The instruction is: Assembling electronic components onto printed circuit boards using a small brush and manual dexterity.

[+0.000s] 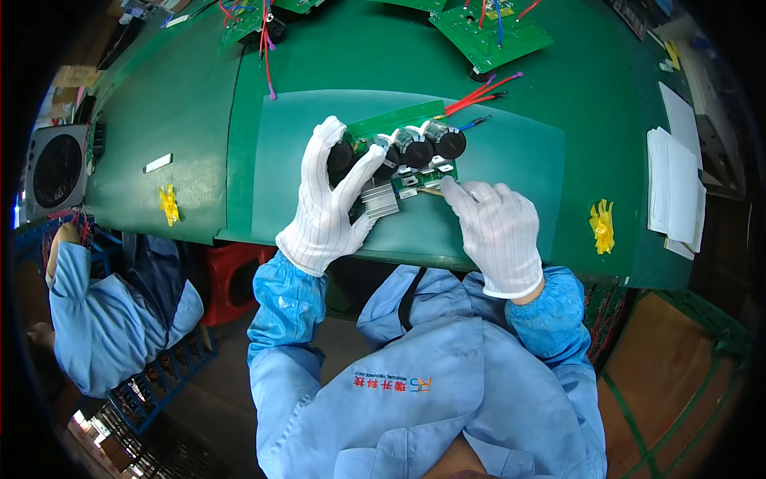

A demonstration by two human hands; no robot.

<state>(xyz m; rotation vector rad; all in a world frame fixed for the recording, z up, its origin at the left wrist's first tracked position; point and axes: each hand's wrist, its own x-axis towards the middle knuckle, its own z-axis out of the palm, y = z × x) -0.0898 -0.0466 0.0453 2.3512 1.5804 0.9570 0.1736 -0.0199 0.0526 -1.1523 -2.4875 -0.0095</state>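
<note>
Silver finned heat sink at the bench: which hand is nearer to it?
Left. The left hand is immediately beside the heat sink, at its left edge, though contact is unclear; the right hand is farther off, to its right.

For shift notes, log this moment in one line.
left hand: steadying circuit board; right hand: holding thin rod; heatsink: between hands

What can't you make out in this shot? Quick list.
- Head view: left end of the circuit board, covered by the left gloved hand.
- Head view: rear end of the thin rod, hidden in the right gloved hand; its kind is unclear.
- Head view: solder detail near the silver heatsink, too small.
- Head view: far ends of the upper green boards, cut off by the top edge.
</note>
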